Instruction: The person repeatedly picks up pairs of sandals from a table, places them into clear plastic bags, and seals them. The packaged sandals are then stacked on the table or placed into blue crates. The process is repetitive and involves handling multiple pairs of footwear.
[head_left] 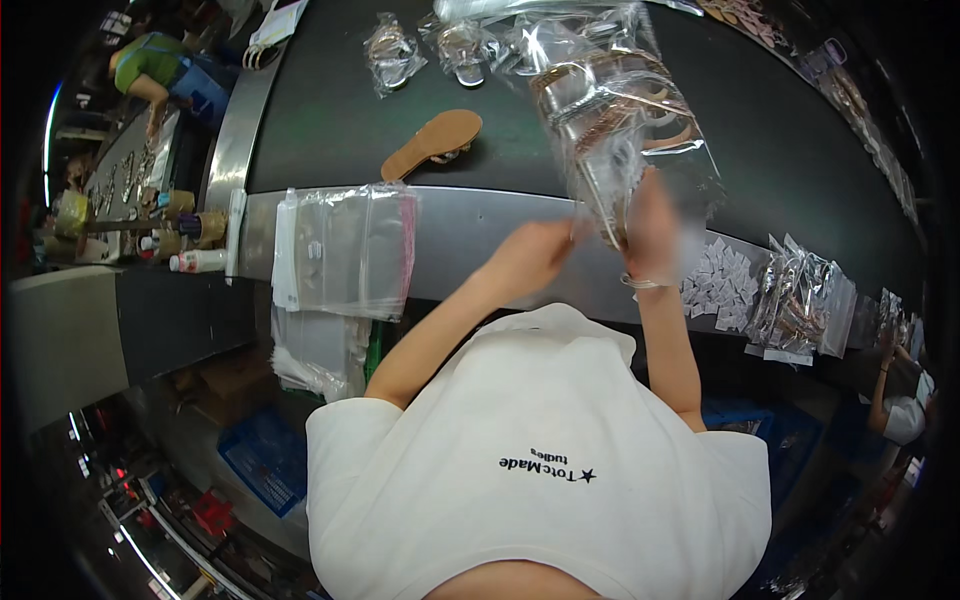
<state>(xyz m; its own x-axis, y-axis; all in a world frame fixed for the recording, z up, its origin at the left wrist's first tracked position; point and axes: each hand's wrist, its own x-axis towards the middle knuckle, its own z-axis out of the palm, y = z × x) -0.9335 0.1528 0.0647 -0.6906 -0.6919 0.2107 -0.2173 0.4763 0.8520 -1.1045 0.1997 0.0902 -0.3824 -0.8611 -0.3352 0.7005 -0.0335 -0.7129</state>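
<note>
A metallic strappy sandal (600,120) in a clear plastic bag is held up over the near side of the dark work surface. My right hand (652,235), blurred by motion, grips the bagged sandal at its lower end. Close to the bag's lower left side is my left hand (540,255), its fingers drawn together; whatever they pinch is too small to make out. A single unbagged sandal (435,143) lies tan sole up, to the left of the bag. Beyond it are bagged sandals (393,55).
Flat clear bags (345,250) lie at the metal edge (470,215), left of my hands. To the right are a heap of small white tags (718,285) and a stack of bagged sandals (797,305). Another person (160,75) works at the far left; blue crates (262,460) stand below.
</note>
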